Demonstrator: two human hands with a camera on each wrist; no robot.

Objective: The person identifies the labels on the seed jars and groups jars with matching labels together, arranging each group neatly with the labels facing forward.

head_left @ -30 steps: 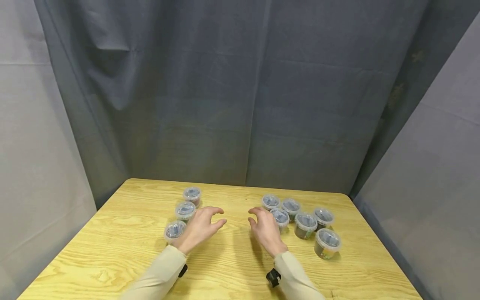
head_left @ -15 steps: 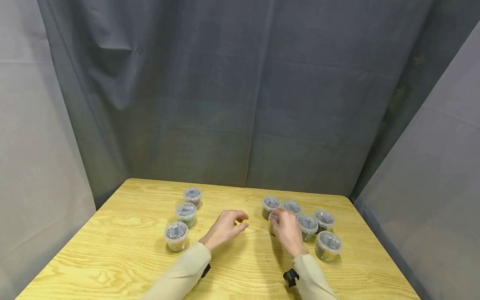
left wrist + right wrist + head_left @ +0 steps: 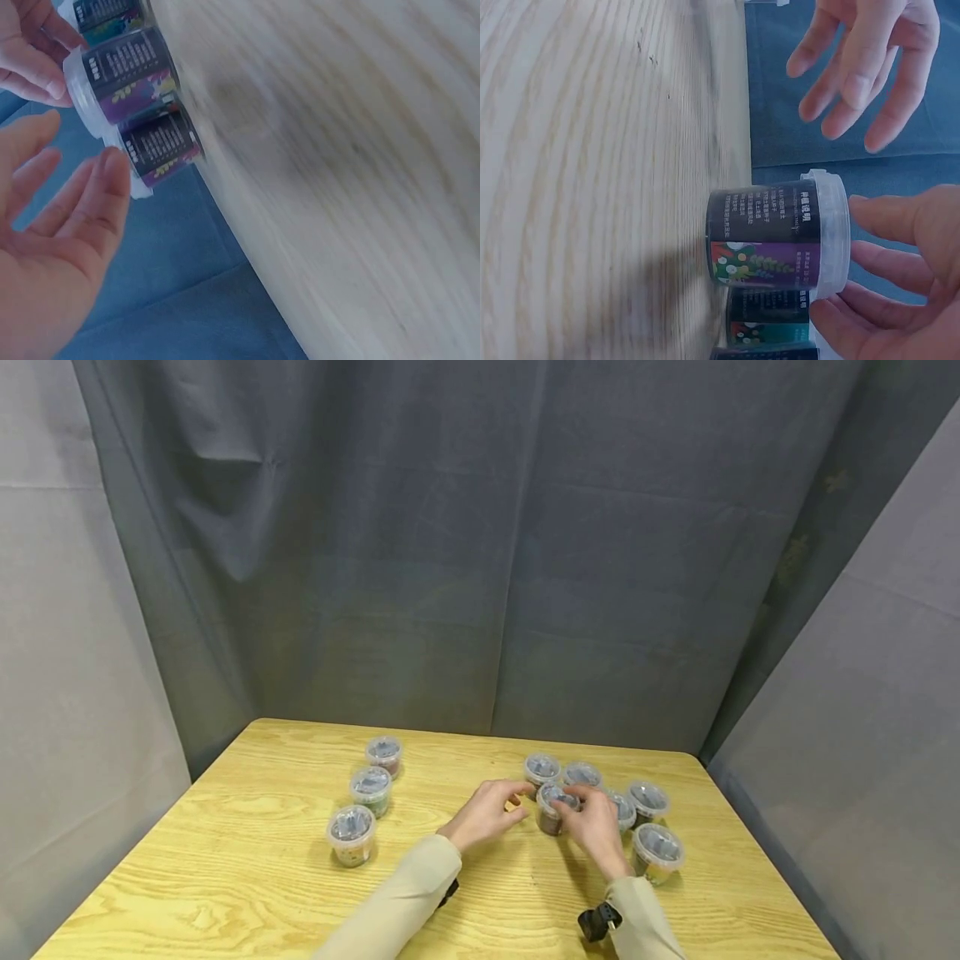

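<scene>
Ahead of my right hand [image 3: 596,831] stands a small clear plastic tub [image 3: 550,820] with a lid and dark contents. Its black and purple label [image 3: 769,229] carries printed text and leaf drawings. Spread right fingers [image 3: 892,262] lie at the lid [image 3: 831,236]; whether they touch it I cannot tell. From the other side my left hand [image 3: 483,817] faces the same tub, its bent fingers holding nothing and apart from the lid. Another lidded tub [image 3: 542,768] is just behind. A tub with a teal label [image 3: 769,319] shows beside the purple one.
More lidded tubs, such as a front one [image 3: 658,852], cluster at the right of the wooden table [image 3: 225,860]. Three stand in a slanted row on the left, the nearest [image 3: 351,835] among them. A grey curtain [image 3: 420,568] hangs behind the table.
My left hand has moved right, away from the left row of tubs, toward the right cluster. The right hand has also shifted right, to the tub at the cluster's near left.
</scene>
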